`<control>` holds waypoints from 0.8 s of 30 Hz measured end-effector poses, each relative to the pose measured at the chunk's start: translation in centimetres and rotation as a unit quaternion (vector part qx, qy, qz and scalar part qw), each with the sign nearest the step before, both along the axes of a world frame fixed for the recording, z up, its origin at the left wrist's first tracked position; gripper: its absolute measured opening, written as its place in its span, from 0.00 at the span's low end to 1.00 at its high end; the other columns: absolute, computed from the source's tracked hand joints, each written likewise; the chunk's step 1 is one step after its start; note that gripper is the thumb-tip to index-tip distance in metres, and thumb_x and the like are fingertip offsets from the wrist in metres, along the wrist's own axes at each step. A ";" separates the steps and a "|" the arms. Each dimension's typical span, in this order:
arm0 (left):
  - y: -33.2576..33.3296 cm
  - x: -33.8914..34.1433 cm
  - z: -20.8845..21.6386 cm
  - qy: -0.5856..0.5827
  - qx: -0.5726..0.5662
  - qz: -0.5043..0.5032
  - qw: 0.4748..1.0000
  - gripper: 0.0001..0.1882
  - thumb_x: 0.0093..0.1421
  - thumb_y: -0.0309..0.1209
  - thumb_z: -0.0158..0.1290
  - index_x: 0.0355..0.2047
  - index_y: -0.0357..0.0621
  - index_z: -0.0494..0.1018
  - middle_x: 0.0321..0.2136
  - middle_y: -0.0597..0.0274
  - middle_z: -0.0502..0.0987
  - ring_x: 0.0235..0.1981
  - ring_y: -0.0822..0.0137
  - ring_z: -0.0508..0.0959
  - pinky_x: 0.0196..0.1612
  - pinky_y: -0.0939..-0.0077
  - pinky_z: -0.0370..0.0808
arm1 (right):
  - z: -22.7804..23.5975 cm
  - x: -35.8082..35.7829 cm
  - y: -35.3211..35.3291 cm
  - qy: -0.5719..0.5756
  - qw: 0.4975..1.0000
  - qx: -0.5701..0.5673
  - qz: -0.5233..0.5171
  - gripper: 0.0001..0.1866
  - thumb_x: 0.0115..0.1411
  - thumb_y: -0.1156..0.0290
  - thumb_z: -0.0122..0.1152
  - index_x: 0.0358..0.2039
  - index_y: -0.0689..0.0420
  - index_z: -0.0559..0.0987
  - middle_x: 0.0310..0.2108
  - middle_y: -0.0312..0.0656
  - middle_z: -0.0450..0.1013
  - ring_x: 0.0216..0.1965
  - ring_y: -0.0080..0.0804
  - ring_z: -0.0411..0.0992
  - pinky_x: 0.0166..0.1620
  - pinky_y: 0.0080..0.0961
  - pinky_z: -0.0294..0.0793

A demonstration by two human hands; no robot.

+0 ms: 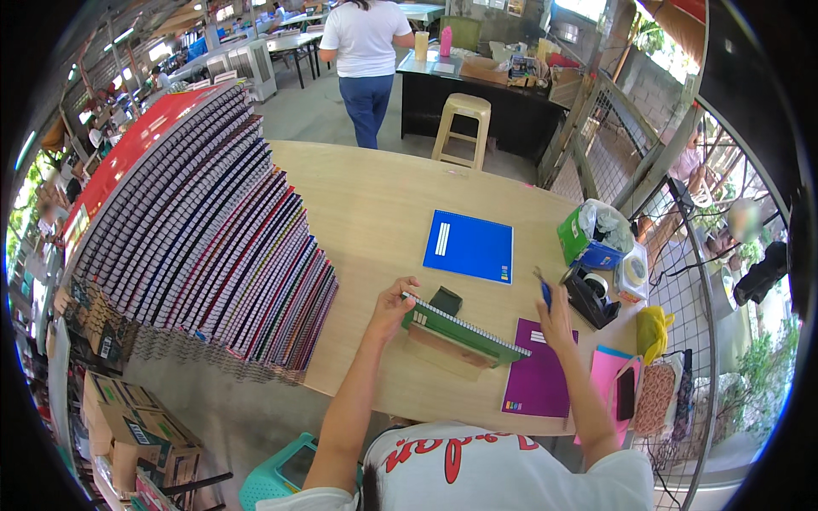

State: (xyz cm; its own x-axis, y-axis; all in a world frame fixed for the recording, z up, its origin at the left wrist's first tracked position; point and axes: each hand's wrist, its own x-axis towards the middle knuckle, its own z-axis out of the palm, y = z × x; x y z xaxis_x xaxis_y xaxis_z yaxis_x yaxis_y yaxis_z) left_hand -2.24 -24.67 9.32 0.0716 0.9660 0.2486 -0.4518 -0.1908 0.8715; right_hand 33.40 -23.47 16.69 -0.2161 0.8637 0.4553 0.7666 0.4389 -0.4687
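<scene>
My left hand [394,305] pinches the upper left corner of a green spiral notebook [464,334], which stands tilted on its edge with the coil upward. Behind it sits a small dark green block [446,300]. In my right hand [555,317] is a small blue-handled tool [545,293] with a thin tip pointing away from me; its exact kind is unclear. That hand hovers by the upper edge of a purple notebook [537,375] lying flat. Farther off, a blue notebook [470,247] lies flat on the table [358,204].
A tall stack of spiral notebooks [204,230] rises at left. On the right are a tape dispenser [591,296], a box with plastic inside [588,234], a yellow cloth [653,334] and a phone [625,393]. A stool [464,115] and a walking person [366,60] are beyond the table.
</scene>
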 end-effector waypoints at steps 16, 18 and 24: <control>-0.3 0.9 0.6 -0.046 -0.043 0.041 0.997 0.19 0.45 0.45 0.69 0.30 0.46 0.78 0.44 0.65 0.68 0.51 0.70 0.67 0.55 0.72 0.62 | 14.6 -20.2 2.6 -0.419 0.779 0.274 0.378 0.07 0.50 0.69 0.59 0.31 0.49 0.80 0.34 0.31 0.70 0.47 0.28 0.67 0.66 0.50 0.50; -0.2 1.1 0.9 -0.051 -0.042 0.041 0.997 0.19 0.45 0.45 0.69 0.31 0.46 0.78 0.44 0.66 0.68 0.51 0.70 0.67 0.55 0.72 0.62 | 14.3 -20.5 2.8 -0.433 0.758 0.287 0.394 0.06 0.51 0.69 0.58 0.30 0.48 0.80 0.34 0.30 0.70 0.46 0.28 0.67 0.66 0.49 0.50; -0.5 1.2 1.8 -0.065 -0.050 0.043 0.996 0.16 0.46 0.41 0.69 0.29 0.47 0.78 0.47 0.66 0.67 0.51 0.72 0.65 0.52 0.73 0.62 | 13.7 -20.7 2.2 -0.476 0.773 0.200 0.368 0.07 0.52 0.66 0.58 0.31 0.48 0.81 0.35 0.31 0.71 0.46 0.29 0.67 0.61 0.46 0.57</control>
